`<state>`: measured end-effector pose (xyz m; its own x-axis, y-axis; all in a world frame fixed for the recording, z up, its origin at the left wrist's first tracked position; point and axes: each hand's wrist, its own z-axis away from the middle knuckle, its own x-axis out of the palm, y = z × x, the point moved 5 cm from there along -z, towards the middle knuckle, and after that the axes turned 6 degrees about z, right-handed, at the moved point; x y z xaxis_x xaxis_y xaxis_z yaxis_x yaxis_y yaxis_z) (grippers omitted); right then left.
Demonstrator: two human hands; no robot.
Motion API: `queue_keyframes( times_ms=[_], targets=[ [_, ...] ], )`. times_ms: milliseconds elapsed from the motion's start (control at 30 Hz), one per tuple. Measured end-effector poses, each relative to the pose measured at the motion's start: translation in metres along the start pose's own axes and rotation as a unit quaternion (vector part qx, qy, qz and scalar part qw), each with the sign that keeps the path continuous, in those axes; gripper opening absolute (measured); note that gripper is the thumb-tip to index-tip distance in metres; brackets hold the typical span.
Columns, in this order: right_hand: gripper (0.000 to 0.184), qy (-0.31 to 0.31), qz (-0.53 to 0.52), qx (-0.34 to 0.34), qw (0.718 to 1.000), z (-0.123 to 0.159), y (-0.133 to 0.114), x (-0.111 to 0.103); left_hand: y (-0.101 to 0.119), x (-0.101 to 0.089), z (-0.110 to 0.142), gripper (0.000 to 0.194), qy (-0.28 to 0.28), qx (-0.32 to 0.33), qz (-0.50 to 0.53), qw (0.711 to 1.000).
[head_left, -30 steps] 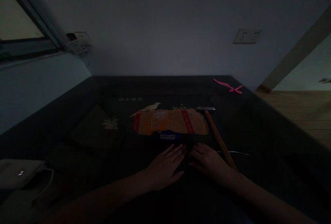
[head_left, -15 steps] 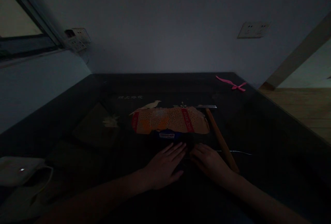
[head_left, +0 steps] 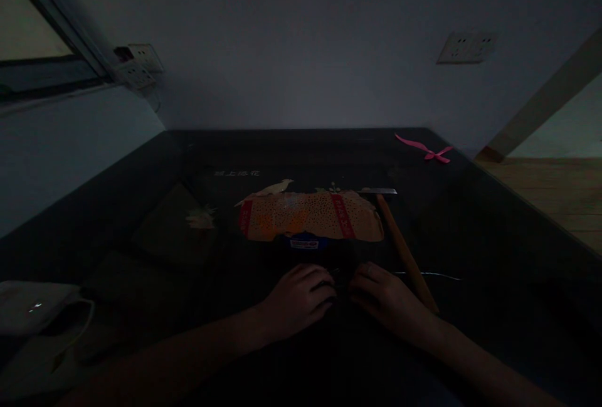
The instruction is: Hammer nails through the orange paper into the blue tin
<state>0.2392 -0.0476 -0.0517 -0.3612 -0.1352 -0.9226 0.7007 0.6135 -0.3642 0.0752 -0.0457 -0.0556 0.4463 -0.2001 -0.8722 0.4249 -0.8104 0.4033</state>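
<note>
The scene is very dark. My right hand (head_left: 385, 294) is closed, and a thin silvery wire (head_left: 439, 274) runs out from behind it to the right, under a wooden-handled hammer (head_left: 403, 244). My left hand (head_left: 301, 297) faces it across a small gap, its fingers curled inward. A small glint shows near the left fingertips, but what those fingers hold, if anything, is hidden. Beyond both hands lies a tan, dotted sheet (head_left: 315, 216) with two red bands. At its near edge sits a dark blue item with a white label (head_left: 305, 244).
A pink ribbon (head_left: 430, 153) lies at the dark table's far right. At the left is a white device (head_left: 37, 306) with a cable. A pale bird figure (head_left: 277, 187) shows behind the sheet. Wall sockets (head_left: 465, 47) are above the table.
My left hand's fingers were stretched out flat and are now curled, with the hand drawn slightly back. My right hand stays closed in nearly the same place.
</note>
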Motion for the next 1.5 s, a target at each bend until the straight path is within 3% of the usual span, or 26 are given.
queue_keyframes(
  times_ms=[400,833,1033,1200,1300,1500],
  targets=[
    [0.016,0.0,0.005,0.002,1.0,0.002,0.003,0.001,-0.011,0.002,-0.002,0.018,-0.001,-0.008,0.012,1.0],
    [0.016,0.007,0.021,0.001,1.0,0.003,0.005,0.001,-0.007,-0.006,-0.004,0.02,0.024,-0.012,0.035,0.999],
    [0.016,0.009,0.022,0.005,1.0,0.003,0.005,-0.001,-0.016,-0.021,-0.008,0.025,-0.013,-0.11,-0.03,0.993],
    [0.017,0.006,0.018,0.007,1.0,0.003,0.005,0.001,-0.024,-0.031,-0.008,0.014,-0.072,-0.183,-0.067,0.978],
    [0.018,0.003,0.015,0.008,1.0,0.003,0.006,0.001,-0.029,-0.028,-0.007,0.009,-0.097,-0.195,-0.061,0.974],
    [0.017,-0.002,0.012,0.007,1.0,0.004,0.006,0.002,-0.033,-0.022,-0.007,0.006,-0.091,-0.18,-0.071,0.977]
  ],
)
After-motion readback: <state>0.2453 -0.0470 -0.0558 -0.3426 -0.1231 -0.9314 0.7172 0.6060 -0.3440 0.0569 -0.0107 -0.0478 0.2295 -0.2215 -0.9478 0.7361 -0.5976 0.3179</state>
